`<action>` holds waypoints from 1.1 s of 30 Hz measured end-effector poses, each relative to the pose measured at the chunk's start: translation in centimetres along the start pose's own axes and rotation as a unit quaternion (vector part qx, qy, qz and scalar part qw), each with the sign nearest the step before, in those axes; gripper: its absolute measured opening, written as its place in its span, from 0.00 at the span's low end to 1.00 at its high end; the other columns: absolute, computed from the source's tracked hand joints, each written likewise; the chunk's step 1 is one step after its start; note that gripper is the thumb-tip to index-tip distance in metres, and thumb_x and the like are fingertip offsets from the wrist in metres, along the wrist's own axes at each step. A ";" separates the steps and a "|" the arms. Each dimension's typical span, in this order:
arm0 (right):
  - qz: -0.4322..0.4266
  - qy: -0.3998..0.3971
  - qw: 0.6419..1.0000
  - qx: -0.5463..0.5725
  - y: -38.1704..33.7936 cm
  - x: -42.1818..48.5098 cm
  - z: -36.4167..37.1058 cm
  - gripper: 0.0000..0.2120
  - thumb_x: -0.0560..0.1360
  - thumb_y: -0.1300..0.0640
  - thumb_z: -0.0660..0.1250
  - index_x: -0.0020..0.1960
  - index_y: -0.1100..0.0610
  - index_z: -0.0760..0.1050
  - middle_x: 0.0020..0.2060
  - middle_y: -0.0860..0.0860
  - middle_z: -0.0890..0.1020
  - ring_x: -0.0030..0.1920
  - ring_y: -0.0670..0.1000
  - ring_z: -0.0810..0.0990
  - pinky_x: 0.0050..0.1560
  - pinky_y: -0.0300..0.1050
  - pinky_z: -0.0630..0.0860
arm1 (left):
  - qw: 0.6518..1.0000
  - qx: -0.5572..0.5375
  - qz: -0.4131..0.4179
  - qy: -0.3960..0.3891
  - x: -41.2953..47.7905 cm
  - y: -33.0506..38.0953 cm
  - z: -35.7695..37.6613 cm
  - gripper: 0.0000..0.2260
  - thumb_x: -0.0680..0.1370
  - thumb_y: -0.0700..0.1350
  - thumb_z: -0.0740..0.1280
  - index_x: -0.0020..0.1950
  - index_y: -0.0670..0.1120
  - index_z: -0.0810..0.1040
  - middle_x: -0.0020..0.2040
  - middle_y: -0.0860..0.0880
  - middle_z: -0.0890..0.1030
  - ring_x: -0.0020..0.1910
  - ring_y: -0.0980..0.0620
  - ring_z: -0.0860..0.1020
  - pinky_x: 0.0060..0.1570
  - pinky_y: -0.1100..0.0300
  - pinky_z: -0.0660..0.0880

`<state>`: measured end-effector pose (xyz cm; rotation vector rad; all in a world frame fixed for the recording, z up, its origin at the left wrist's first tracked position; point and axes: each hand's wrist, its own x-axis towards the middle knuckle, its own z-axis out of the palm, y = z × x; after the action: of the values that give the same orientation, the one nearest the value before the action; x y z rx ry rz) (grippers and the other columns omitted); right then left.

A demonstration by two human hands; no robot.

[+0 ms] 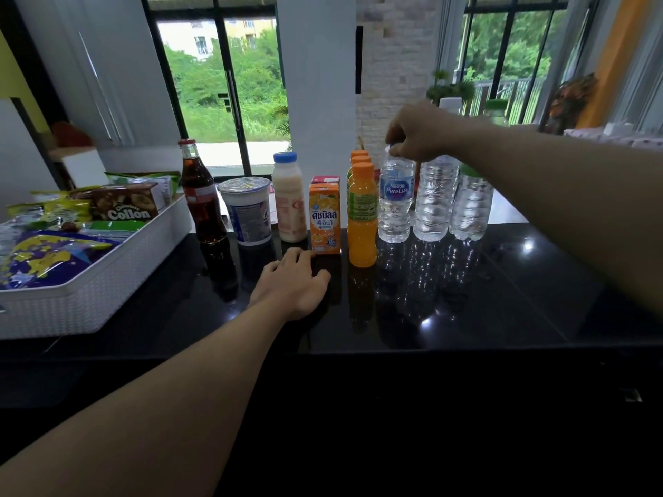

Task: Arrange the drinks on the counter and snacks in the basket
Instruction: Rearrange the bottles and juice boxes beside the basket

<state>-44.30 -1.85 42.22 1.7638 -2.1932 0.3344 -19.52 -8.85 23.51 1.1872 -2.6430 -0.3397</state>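
Drinks stand in a row on the black counter (502, 288): a cola bottle (201, 195), a white cup (247, 211), a milk bottle (288, 200), an orange juice carton (325, 218), orange juice bottles (362, 217) and three water bottles. My right hand (418, 132) pinches the cap of the labelled water bottle (394, 199), which stands upright. My left hand (292, 281) rests flat on the counter, its fingertips touching the carton's base. At the left, the white basket (89, 292) holds snack packs, among them a brown Collon box (127, 202).
Two more water bottles (436, 199) stand right of the labelled one. A red carton (324, 179) sits behind the orange one. Windows and a white pillar rise behind the counter. The counter's front edge runs below my left hand.
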 end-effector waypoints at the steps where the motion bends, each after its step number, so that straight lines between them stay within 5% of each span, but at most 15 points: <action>1: 0.002 0.000 1.000 -0.002 0.0 -0.1 0.0 0.13 0.79 0.60 0.69 0.61 0.64 0.80 0.57 0.59 0.84 0.55 0.58 0.81 0.60 0.53 0.77 | 1.000 -0.002 0.002 0.001 0.0 0.0 0.0 0.29 0.81 0.60 0.51 0.80 0.49 0.58 0.78 0.49 0.61 0.76 0.49 0.62 0.75 0.50 0.53; 11: 0.029 0.049 0.998 -0.024 -1.7 -1.4 -0.4 0.20 0.80 0.51 0.66 0.71 0.56 0.73 0.63 0.55 0.79 0.66 0.59 0.75 0.71 0.60 0.63 | 0.997 -0.059 -0.048 -0.005 -0.1 0.3 -0.7 0.29 0.79 0.60 0.56 0.77 0.49 0.62 0.76 0.49 0.63 0.72 0.44 0.67 0.64 0.47 0.67; 14: 0.033 0.061 0.997 0.030 -2.6 -1.9 -1.0 0.18 0.80 0.53 0.67 0.68 0.56 0.76 0.62 0.53 0.80 0.63 0.56 0.76 0.69 0.60 0.67 | 0.991 -0.119 -0.065 -0.019 0.1 0.0 -1.2 0.28 0.78 0.57 0.61 0.76 0.50 0.64 0.74 0.50 0.66 0.68 0.46 0.71 0.59 0.52 0.68; 17: 0.025 0.057 0.993 0.103 -3.5 -2.2 -1.3 0.17 0.79 0.57 0.68 0.66 0.61 0.77 0.60 0.56 0.82 0.56 0.53 0.79 0.61 0.49 0.75 | 0.975 -0.216 -0.037 -0.036 0.0 -0.7 -2.4 0.27 0.77 0.48 0.65 0.76 0.45 0.67 0.73 0.45 0.71 0.68 0.46 0.72 0.68 0.49 0.69; 20: 0.026 0.054 0.990 0.127 -4.2 -2.1 -1.3 0.16 0.79 0.57 0.69 0.64 0.62 0.78 0.59 0.57 0.83 0.52 0.50 0.78 0.56 0.43 0.74 | 0.986 -0.162 -0.005 -0.029 -0.3 -2.4 -3.8 0.24 0.79 0.43 0.64 0.75 0.41 0.69 0.71 0.43 0.73 0.70 0.45 0.72 0.70 0.49 0.69; 23: 0.035 0.055 0.987 0.148 -4.6 -1.5 -0.9 0.15 0.79 0.56 0.69 0.63 0.62 0.79 0.58 0.57 0.83 0.53 0.51 0.78 0.59 0.47 0.76 | 0.997 -0.072 0.013 0.021 -0.8 -5.5 -4.6 0.15 0.78 0.44 0.62 0.64 0.43 0.77 0.62 0.43 0.79 0.62 0.43 0.77 0.61 0.50 0.74; 27: 0.065 0.037 0.984 0.163 -5.0 -0.2 -0.4 0.14 0.79 0.52 0.69 0.59 0.61 0.81 0.56 0.56 0.83 0.53 0.52 0.79 0.54 0.47 0.75 | 0.999 -0.022 -0.031 0.018 -1.2 -10.1 -4.1 0.25 0.82 0.56 0.58 0.77 0.46 0.66 0.77 0.47 0.65 0.73 0.45 0.68 0.71 0.50 0.65; 30: 0.100 -0.002 0.981 0.163 -5.3 0.9 0.0 0.18 0.79 0.49 0.68 0.60 0.63 0.81 0.56 0.58 0.83 0.56 0.56 0.79 0.59 0.53 0.77 | 0.999 -0.021 -0.037 0.016 -0.7 -10.9 -3.5 0.30 0.79 0.61 0.55 0.79 0.51 0.60 0.80 0.51 0.59 0.75 0.43 0.66 0.73 0.47 0.63; 33: 0.137 -0.026 0.977 0.161 -5.7 2.1 -0.1 0.19 0.79 0.48 0.68 0.60 0.63 0.80 0.50 0.59 0.82 0.49 0.55 0.80 0.51 0.50 0.77 | 0.998 0.004 -0.061 0.004 -0.3 -10.7 -3.5 0.34 0.75 0.64 0.49 0.80 0.52 0.59 0.81 0.52 0.59 0.75 0.40 0.64 0.73 0.45 0.62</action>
<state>-39.19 -4.94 43.01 1.6313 -2.5414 0.7513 -10.73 -15.95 23.60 1.3532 -2.5745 -0.3440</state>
